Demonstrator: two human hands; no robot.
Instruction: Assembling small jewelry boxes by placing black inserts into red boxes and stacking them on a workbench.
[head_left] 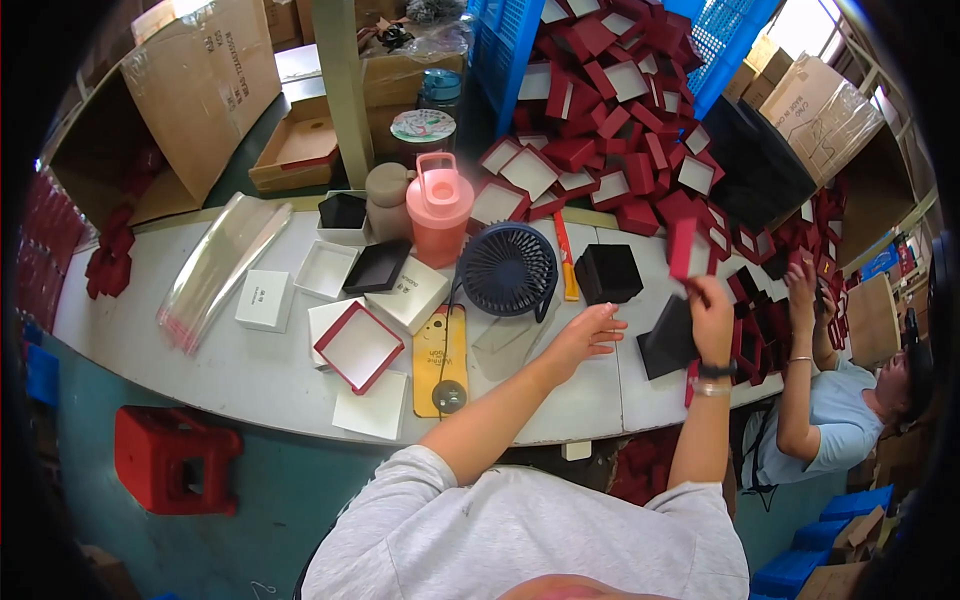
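Note:
My right hand (709, 312) is closed on a small red box part (688, 252) with a pale inside, raised above the table. Just below that hand a black box-shaped piece (667, 338) stands on the tabletop. My left hand (583, 338) holds nothing; its fingers stretch out to the right over the table. A black box (609, 273) sits just beyond it, near an orange-and-red cutter-like tool (566, 258). Loose red box parts (620, 85) are heaped in a large pile at the back.
A dark blue fan (508, 270), a pink jug (440, 212) and a yellow board (439, 365) stand or lie left of my hands. White boxes (264, 300) and clear plastic sleeves (222, 262) are farther left. A co-worker (835, 400) sits at the right; a red stool (175, 460) stands on the floor.

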